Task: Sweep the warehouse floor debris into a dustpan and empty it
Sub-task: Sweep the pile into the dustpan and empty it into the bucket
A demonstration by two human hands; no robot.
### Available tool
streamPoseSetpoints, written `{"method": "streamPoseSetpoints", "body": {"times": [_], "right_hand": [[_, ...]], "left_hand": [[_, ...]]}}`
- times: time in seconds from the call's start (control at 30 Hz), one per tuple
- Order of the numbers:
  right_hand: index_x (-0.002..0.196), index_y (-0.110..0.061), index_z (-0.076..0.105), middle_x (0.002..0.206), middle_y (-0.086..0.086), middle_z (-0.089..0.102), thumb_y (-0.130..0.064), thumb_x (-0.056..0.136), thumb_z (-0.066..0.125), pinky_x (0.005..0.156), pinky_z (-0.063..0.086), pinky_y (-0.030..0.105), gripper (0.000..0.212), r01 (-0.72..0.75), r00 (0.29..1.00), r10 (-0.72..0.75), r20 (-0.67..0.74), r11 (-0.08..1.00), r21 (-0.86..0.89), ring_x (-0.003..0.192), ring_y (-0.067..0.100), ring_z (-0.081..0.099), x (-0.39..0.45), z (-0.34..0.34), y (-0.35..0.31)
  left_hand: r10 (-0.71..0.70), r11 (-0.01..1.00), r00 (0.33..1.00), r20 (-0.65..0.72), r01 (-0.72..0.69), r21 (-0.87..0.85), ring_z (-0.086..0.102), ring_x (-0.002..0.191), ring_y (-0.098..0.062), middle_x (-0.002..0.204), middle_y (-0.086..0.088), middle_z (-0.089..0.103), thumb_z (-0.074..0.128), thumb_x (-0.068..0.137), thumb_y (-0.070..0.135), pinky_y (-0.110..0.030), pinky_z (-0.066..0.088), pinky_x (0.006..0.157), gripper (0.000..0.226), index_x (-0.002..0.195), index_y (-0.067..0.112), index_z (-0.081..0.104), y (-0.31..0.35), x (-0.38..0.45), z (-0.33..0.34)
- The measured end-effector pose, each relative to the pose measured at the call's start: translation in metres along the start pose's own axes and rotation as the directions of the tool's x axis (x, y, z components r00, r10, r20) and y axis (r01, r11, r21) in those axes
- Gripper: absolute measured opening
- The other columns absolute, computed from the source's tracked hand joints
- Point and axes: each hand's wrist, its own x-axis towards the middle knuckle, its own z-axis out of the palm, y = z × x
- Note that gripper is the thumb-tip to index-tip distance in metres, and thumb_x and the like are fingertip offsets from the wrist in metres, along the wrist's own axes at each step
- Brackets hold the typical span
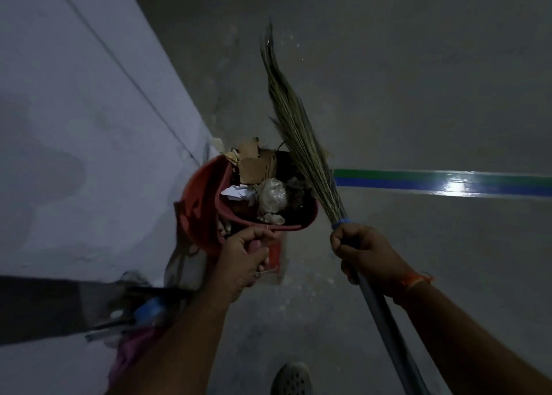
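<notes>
Left hand (pixel 249 256) curled round the stub handle of the red dustpan (pixel 209 197), pan lifted off the floor and tipped up, mouth facing near. Right hand (pixel 366 253) wrapped tight about the grey shaft of the broom (pixel 301 138), just below the blue binding, bristles slanting far and left past the pan's right rim. Inside the pan: debris (pixel 263 182) heaped loose — torn cardboard, crumpled paper, a wad of clear plastic. Likely light in the hand but top-heavy and ready to spill; best carried by the handle, kept level. Bristles soft and springy, shaft stiff. Left of the pan, a pale wall (pixel 89 126); far right, a green and blue floor stripe (pixel 448 181). Near bottom, a shoe (pixel 291 379).
</notes>
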Motion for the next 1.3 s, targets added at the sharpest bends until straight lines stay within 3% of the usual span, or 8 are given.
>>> {"method": "streamPoseSetpoints", "body": {"times": [0.2, 0.4, 0.5, 0.57, 0.83, 1.0, 1.2, 1.3], "right_hand": [[0.076, -0.01, 0.058, 0.061, 0.005, 0.048, 0.009, 0.094, 0.051, 0.044, 0.044, 0.031, 0.027, -0.041, 0.996, 0.046, 0.075, 0.997, -0.058, 0.046, 0.026, 0.049, 0.026, 0.057, 0.007], [0.077, -0.01, 0.058, 0.06, 0.005, 0.049, 0.009, 0.093, 0.051, 0.044, 0.045, 0.03, 0.026, -0.095, 0.989, 0.104, 0.102, 0.991, -0.095, 0.047, 0.025, 0.05, 0.034, 0.077, 0.016], [0.078, -0.008, 0.058, 0.061, 0.007, 0.048, 0.008, 0.094, 0.051, 0.044, 0.044, 0.03, 0.024, -0.114, 0.987, 0.123, 0.099, 0.989, -0.089, 0.047, 0.024, 0.049, 0.032, 0.077, 0.019], [0.077, -0.008, 0.057, 0.061, 0.007, 0.046, 0.009, 0.094, 0.051, 0.045, 0.043, 0.031, 0.024, -0.119, 0.988, 0.125, 0.089, 0.991, -0.068, 0.047, 0.024, 0.048, 0.029, 0.075, 0.02], [0.075, -0.012, 0.057, 0.062, 0.008, 0.047, 0.008, 0.095, 0.05, 0.047, 0.042, 0.031, 0.029, -0.109, 0.988, 0.116, 0.106, 0.992, -0.071, 0.047, 0.023, 0.049, 0.009, 0.054, 0.012], [0.077, -0.006, 0.057, 0.061, 0.011, 0.045, 0.011, 0.093, 0.05, 0.045, 0.041, 0.03, 0.023, -0.114, 0.983, 0.123, 0.135, 0.991, -0.07, 0.046, 0.023, 0.047, -0.015, 0.04, 0.014], [0.075, -0.012, 0.06, 0.061, 0.012, 0.044, 0.007, 0.091, 0.053, 0.042, 0.041, 0.026, 0.026, -0.194, 0.953, 0.211, 0.216, 0.976, -0.099, 0.043, 0.021, 0.047, -0.055, 0.031, 0.029], [0.072, -0.015, 0.059, 0.06, 0.012, 0.042, -0.005, 0.08, 0.056, 0.042, 0.041, 0.025, 0.013, -0.239, 0.928, 0.269, 0.258, 0.961, -0.14, 0.04, 0.02, 0.046, -0.07, 0.032, 0.034]], "left_hand": [[-0.049, 0.999, 0.996, -0.07, 0.047, -0.023, 0.05, 0.048, -0.016, 0.063, -0.01, 0.063, 0.055, 0.085, -0.017, -0.026, 0.042, 0.048, 0.034, 0.094, 0.01, 0.073, -0.027, 0.007, -0.061], [-0.407, 0.913, 0.911, -0.073, 0.408, -0.003, 0.049, 0.054, -0.018, 0.076, -0.013, 0.063, 0.046, 0.095, -0.012, -0.017, 0.036, 0.038, 0.031, 0.09, 0.007, 0.069, -0.021, 0.047, -0.066], [-0.486, 0.873, 0.873, -0.049, 0.487, 0.03, 0.054, 0.064, -0.021, 0.081, -0.01, 0.064, 0.046, 0.095, -0.011, -0.024, 0.044, 0.052, 0.032, 0.093, 0.009, 0.072, -0.006, 0.063, -0.065], [-0.51, 0.857, 0.859, -0.046, 0.512, 0.056, 0.049, 0.059, -0.019, 0.088, -0.015, 0.06, 0.044, 0.096, -0.01, -0.027, 0.042, 0.054, 0.032, 0.101, 0.009, 0.07, 0.001, 0.065, -0.063], [-0.419, 0.902, 0.897, -0.144, 0.429, 0.05, 0.051, 0.065, -0.017, 0.079, -0.01, 0.057, 0.045, 0.094, -0.014, -0.023, 0.045, 0.05, 0.03, 0.091, 0.007, 0.067, 0.004, 0.04, -0.051], [-0.387, 0.919, 0.905, -0.179, 0.394, 0.005, 0.045, 0.051, -0.018, 0.065, -0.013, 0.053, 0.045, 0.094, -0.013, -0.015, 0.036, 0.035, 0.027, 0.1, 0.005, 0.064, -0.007, 0.024, -0.039], [-0.409, 0.91, 0.887, -0.213, 0.415, -0.016, 0.052, 0.057, -0.019, 0.074, -0.016, 0.06, 0.049, 0.092, -0.011, -0.028, 0.043, 0.052, 0.028, 0.093, 0.009, 0.068, -0.018, 0.0, -0.037], [-0.414, 0.909, 0.875, -0.25, 0.415, -0.052, 0.053, 0.056, -0.02, 0.074, -0.017, 0.062, 0.049, 0.091, -0.013, -0.029, 0.044, 0.055, 0.031, 0.088, 0.01, 0.07, -0.018, -0.012, -0.038]]}}
